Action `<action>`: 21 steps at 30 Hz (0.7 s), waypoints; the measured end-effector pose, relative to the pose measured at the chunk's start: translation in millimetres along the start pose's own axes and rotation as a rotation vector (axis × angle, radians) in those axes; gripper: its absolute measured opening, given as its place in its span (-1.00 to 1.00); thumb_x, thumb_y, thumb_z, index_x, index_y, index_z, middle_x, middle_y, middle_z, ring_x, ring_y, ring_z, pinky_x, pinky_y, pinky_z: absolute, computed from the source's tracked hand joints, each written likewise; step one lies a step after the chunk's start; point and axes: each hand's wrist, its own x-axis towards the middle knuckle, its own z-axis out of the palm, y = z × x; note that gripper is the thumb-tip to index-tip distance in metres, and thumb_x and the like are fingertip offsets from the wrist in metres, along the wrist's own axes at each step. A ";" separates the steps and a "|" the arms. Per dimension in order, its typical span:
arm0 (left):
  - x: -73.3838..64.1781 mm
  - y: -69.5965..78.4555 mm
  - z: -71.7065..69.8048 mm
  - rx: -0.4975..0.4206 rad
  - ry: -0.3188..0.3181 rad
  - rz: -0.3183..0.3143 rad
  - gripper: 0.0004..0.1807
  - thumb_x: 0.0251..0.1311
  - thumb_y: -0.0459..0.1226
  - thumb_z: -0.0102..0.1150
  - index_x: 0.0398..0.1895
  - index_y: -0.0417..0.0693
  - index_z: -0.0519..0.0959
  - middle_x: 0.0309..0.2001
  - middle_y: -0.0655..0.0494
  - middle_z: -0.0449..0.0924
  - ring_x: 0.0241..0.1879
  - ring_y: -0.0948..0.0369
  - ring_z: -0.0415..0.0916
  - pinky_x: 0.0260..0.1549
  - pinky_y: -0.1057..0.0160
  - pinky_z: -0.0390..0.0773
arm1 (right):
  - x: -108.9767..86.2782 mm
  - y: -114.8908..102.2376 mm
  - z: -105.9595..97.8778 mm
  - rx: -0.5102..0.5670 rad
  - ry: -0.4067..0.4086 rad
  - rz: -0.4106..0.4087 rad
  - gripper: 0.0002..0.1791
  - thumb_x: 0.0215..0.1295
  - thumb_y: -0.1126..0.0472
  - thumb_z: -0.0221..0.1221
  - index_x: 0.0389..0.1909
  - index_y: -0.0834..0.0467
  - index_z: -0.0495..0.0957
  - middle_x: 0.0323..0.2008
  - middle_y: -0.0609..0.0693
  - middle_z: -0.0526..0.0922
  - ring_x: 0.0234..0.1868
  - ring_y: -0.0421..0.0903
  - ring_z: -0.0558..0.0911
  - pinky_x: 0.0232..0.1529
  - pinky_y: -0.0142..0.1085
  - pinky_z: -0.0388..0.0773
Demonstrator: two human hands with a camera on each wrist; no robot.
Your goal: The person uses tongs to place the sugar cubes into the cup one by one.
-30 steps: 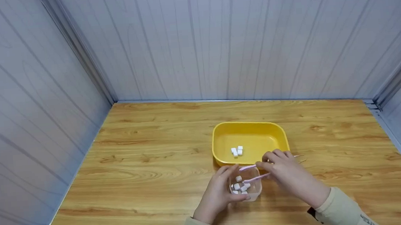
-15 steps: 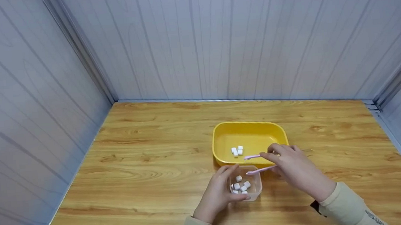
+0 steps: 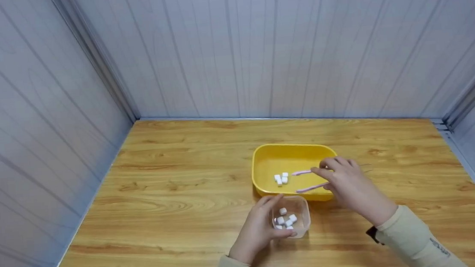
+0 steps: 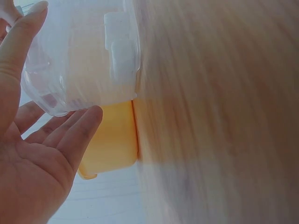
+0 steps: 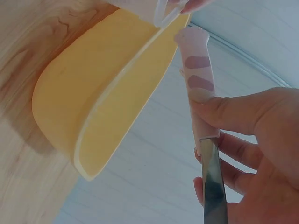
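Observation:
My left hand (image 3: 258, 229) holds a small clear plastic container (image 3: 307, 217), thumb on the near side and fingers on the far side. Several white cubes (image 3: 281, 220) lie in the container. Over the yellow tub (image 3: 308, 158), my right hand (image 3: 352, 190) pinches a pair of metal tongs (image 5: 214, 179) with pink paw-shaped tips. Its two pink arms (image 3: 312, 188) are spread apart with nothing between them. Several more white cubes (image 3: 284, 180) sit together in the left part of the tub, just left of the tong tips.
The yellow tub stands directly behind the clear container on the wood-grain table (image 3: 174, 199). Pale panel walls (image 3: 230, 52) enclose the table at the back and both sides.
My right hand has moved away from me, carrying the spread tongs from over the clear container to over the yellow tub. My left hand and the container have stayed in place.

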 end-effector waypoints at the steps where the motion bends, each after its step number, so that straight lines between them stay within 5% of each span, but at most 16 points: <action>1: 0.1 -0.2 -0.2 0.005 0.000 -0.002 -0.02 -0.29 -0.08 0.59 0.33 -0.08 0.37 0.13 0.07 0.43 0.11 0.18 0.38 0.19 0.19 0.35 | 2.0 1.4 0.5 0.007 0.002 0.002 -0.44 -0.05 0.36 0.44 0.07 0.09 0.60 -0.11 0.06 0.52 -0.05 0.10 0.45 -0.10 0.05 0.41; 21: 1.0 0.0 -0.2 0.012 -0.009 -0.036 0.02 -0.32 -0.02 0.57 0.35 -0.03 0.36 0.15 0.12 0.42 0.12 0.23 0.35 0.23 0.20 0.30 | 31.1 16.4 14.4 0.039 -0.045 0.072 -0.52 0.02 0.31 0.41 0.03 0.09 0.62 -0.08 0.06 0.53 -0.05 0.10 0.45 -0.04 0.12 0.40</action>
